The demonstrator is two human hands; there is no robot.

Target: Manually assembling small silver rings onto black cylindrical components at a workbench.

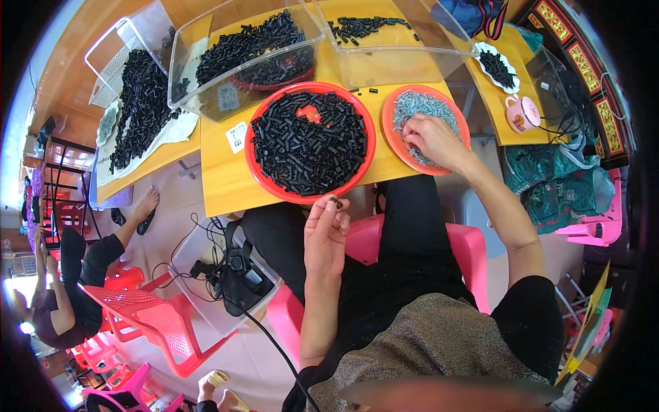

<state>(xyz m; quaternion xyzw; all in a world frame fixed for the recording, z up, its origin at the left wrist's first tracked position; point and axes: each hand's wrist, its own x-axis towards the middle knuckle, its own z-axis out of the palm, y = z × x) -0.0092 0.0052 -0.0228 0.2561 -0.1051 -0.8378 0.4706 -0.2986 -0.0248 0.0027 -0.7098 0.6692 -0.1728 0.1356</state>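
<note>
One curled left hand (327,237) pinches a black piece (336,202); downturned right hand (432,139), grip unclear.

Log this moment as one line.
left hand: pinching black piece | right hand: in silvery bits on orange plate | red basin: holds many black tubes

The basin (371,127) is bright red, the pieces (295,154) in it black. The plate (388,127) is orange-red, its tiny bits (432,104) silvery with a bluish-grey cast. The worktop (226,180) is honey yellow. The label (236,137) is white with a black square code pattern. The mug (519,115) is pale pink, the chair (473,254) hot pink, the trousers (419,216) black, the top's front (425,336) flecked brown-grey. Wall panels (552,20) show gold patterning on red.
</note>
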